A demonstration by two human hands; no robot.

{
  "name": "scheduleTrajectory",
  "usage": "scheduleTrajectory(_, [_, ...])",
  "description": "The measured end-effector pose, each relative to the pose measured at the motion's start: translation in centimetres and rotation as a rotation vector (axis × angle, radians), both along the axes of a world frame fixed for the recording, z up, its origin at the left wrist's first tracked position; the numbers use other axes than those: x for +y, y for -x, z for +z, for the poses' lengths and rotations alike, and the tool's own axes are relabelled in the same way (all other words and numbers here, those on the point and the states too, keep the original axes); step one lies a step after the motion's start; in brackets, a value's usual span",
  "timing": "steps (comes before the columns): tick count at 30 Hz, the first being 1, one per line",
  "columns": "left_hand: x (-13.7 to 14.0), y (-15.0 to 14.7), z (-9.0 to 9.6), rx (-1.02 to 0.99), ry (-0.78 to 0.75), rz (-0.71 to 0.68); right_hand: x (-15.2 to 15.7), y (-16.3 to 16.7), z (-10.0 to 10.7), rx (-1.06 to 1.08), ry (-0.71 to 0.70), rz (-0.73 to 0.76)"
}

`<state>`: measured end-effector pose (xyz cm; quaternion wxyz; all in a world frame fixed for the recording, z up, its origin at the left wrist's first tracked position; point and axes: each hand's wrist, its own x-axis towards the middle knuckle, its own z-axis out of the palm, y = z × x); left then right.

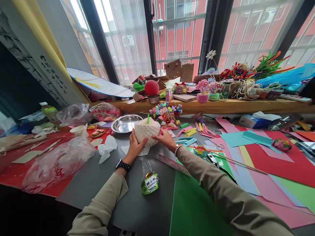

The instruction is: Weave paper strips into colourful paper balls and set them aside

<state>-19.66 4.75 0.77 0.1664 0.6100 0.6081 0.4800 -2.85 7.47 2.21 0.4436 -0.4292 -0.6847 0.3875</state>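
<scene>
Nearest us, two khaki sleeves (228, 193) reach in. At frame centre we see one netted coconut (144, 132) with one green straw (148, 119), our left hand's (136, 146) fingers spread around it, our right hand's (168, 139) pinching its right side. One labelled wrapper (150, 184) and one ruler (173, 165) lie below; one steel dish (119, 127), upper left.

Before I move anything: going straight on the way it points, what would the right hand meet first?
The white foam net; the right hand seems to be touching its side, though depth makes exact contact hard to judge.
</scene>
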Motion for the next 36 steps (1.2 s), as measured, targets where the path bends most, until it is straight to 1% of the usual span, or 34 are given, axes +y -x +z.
scheduleTrajectory(3, [0.0, 0.0, 0.0, 0.046, -0.004, 0.0, -0.5, -0.4, 0.4, 0.004, 0.007, -0.002])
scheduleTrajectory(8, [-0.8, -0.4, 0.7, 0.186, -0.149, 0.013, -1.2, -1.4, 0.5, 0.002, 0.043, -0.047])
scheduleTrajectory(12, [-2.9, -0.9, 1.8, 0.287, -0.269, 0.043, -1.9, -2.6, 0.7, 0.01, 0.037, -0.049])
scheduleTrajectory(14, [-4.3, -1.0, 2.2, 0.331, -0.287, 0.04, -2.4, -3.4, 1.0, 0.011, 0.01, -0.04])
scheduleTrajectory(15, [-5.0, -1.0, 2.3, 0.344, -0.257, 0.029, -2.8, -3.9, 1.1, 0.008, -0.003, -0.039])
scheduleTrajectory(17, [-6.6, -0.9, 2.4, 0.382, -0.095, -0.047, -3.7, -4.7, 1.3, -0.006, -0.032, -0.029])
scheduleTrajectory(18, [-7.4, -0.9, 2.4, 0.422, -0.007, -0.116, -4.3, -5.1, 1.4, -0.017, -0.047, -0.018])
scheduleTrajectory(20, [-9.1, -1.0, 2.5, 0.524, 0.12, -0.27, -5.5, -5.8, 1.7, -0.046, -0.077, 0.005])
scheduleTrajectory(22, [-10.6, -1.2, 2.6, 0.616, 0.192, -0.431, -6.7, -6.5, 2.1, -0.011, -0.047, 0.048])
scheduleTrajectory(24, [-11.9, -1.4, 2.6, 0.654, 0.207, -0.505, -7.8, -7.4, 2.7, 0.03, -0.035, 0.067])
scheduleTrajectory(28, [-13.2, -1.4, 2.5, 0.734, 0.239, -0.528, -9.4, -10.2, 3.9, 0.111, -0.031, -0.023])
scheduleTrajectory(31, [-13.1, -0.9, 2.9, 0.841, 0.3, -0.499, -9.9, -13.3, 4.0, 0.146, -0.04, -0.119])
scheduleTrajectory(34, [-12.8, 0.4, 4.1, 0.992, 0.413, -0.349, -10.2, -16.7, 3.2, 0.253, 0.028, -0.228])
scheduleTrajectory(36, [-12.6, 1.5, 5.2, 1.074, 0.439, -0.231, -10.2, -18.8, 2.4, 0.334, 0.056, -0.299])
